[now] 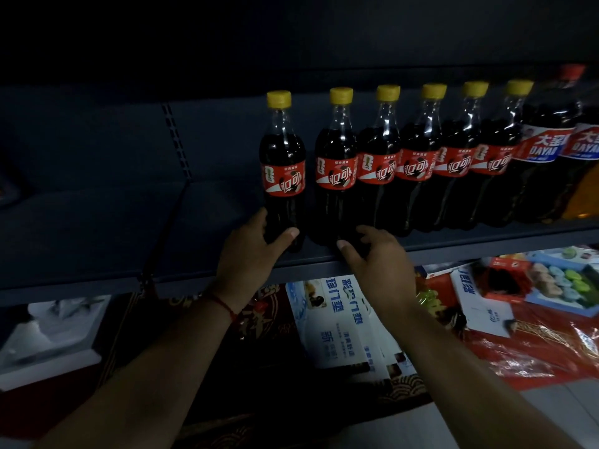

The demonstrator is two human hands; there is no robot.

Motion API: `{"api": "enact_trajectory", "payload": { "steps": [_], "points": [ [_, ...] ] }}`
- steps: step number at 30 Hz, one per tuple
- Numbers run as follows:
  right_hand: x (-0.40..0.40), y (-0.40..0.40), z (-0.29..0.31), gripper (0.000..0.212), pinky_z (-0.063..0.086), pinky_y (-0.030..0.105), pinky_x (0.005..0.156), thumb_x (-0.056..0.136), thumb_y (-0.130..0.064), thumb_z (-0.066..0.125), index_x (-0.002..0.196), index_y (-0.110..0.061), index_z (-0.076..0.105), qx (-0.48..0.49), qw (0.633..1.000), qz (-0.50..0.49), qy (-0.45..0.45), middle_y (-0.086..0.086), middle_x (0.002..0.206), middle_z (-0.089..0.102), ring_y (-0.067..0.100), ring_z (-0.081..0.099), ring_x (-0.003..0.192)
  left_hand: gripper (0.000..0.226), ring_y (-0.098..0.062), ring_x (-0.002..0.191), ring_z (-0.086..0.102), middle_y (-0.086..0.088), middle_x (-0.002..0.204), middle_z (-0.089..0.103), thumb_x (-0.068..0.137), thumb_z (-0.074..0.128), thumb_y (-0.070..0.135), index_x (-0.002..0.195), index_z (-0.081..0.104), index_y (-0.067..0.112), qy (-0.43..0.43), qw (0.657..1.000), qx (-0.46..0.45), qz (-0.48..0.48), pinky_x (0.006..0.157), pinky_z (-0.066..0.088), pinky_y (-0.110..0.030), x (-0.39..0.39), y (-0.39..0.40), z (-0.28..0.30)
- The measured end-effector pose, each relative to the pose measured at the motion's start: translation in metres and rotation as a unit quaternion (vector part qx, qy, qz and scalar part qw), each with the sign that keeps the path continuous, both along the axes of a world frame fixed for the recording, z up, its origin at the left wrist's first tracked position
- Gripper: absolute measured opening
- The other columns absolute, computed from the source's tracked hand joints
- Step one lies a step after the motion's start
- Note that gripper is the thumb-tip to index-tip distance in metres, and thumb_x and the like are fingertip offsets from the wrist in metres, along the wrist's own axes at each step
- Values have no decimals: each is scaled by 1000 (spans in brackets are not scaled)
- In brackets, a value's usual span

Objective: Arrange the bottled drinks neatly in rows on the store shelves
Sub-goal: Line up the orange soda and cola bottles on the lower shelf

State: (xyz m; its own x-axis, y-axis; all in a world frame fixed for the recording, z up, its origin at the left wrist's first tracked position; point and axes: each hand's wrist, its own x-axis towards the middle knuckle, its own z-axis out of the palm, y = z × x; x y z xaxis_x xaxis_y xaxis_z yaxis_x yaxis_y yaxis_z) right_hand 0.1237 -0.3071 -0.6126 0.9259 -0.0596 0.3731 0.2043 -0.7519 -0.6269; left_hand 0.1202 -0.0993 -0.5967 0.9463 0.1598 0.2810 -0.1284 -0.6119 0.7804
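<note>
The left hand (251,251) grips the base of the leftmost cola bottle (283,166), standing upright on the dark shelf (207,277) a little apart from its row. At its three o'clock, the right hand (377,264) curls round the foot of the second bottle (337,163) (yellow cap, red label), which touches four more cola bottles (450,157) running toward two o'clock.
</note>
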Motion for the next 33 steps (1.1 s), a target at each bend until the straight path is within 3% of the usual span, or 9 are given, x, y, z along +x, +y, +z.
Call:
{"api": "enact_trajectory", "payload": {
  "steps": [3, 9, 18, 24, 29, 33],
  "points": [
    [4, 2, 3, 58, 39, 20, 80, 91, -49, 63, 138, -15, 55, -2, 1000, 3, 2, 8, 128, 61, 21, 59, 113, 28, 26, 79, 48, 33, 87, 54, 91, 65, 44, 116, 59, 32, -7, 1000, 2, -11, 68, 36, -5, 3, -6, -2],
    [10, 6, 5, 55, 44, 25, 82, 91, -44, 66, 137, -15, 56, -2, 1000, 13, 0, 8, 124, 63, 22, 61, 109, 31, 13, 87, 54, 30, 92, 57, 91, 63, 46, 118, 60, 31, -14, 1000, 8, -23, 72, 40, -10, 8, -10, -4],
    [15, 8, 2, 50, 50, 31, 81, 92, -41, 66, 134, -15, 57, 1, 1000, 11, -10, 8, 118, 64, 22, 62, 103, 33, 22, 83, 47, 33, 91, 53, 92, 62, 45, 121, 58, 31, -6, 1000, -3, -25, 69, 36, -9, 12, -11, -9],
    [16, 11, 0, 49, 51, 34, 81, 93, -40, 64, 135, -16, 56, 1, 1000, 5, -11, 9, 119, 65, 24, 62, 105, 39, -5, 102, 58, 15, 110, 63, 92, 63, 44, 126, 58, 26, -20, 999, -10, -24, 82, 46, -27, 15, -12, -11],
    [16, 12, -1, 49, 52, 36, 83, 93, -40, 64, 135, -17, 55, 5, 1000, 5, -1, 9, 120, 65, 25, 61, 107, 35, -2, 97, 61, 20, 102, 62, 92, 62, 45, 122, 57, 26, -26, 999, 1, -24, 77, 49, -24, 18, -11, -13],
    [12, 11, 2, 48, 50, 36, 87, 93, -36, 65, 135, -16, 55, 3, 1000, 14, 6, 9, 124, 64, 26, 60, 113, 47, -12, 110, 61, 5, 120, 66, 92, 60, 51, 129, 54, 23, -8, 1000, -3, -26, 89, 52, -35, 20, -8, -15]
  ]
}}
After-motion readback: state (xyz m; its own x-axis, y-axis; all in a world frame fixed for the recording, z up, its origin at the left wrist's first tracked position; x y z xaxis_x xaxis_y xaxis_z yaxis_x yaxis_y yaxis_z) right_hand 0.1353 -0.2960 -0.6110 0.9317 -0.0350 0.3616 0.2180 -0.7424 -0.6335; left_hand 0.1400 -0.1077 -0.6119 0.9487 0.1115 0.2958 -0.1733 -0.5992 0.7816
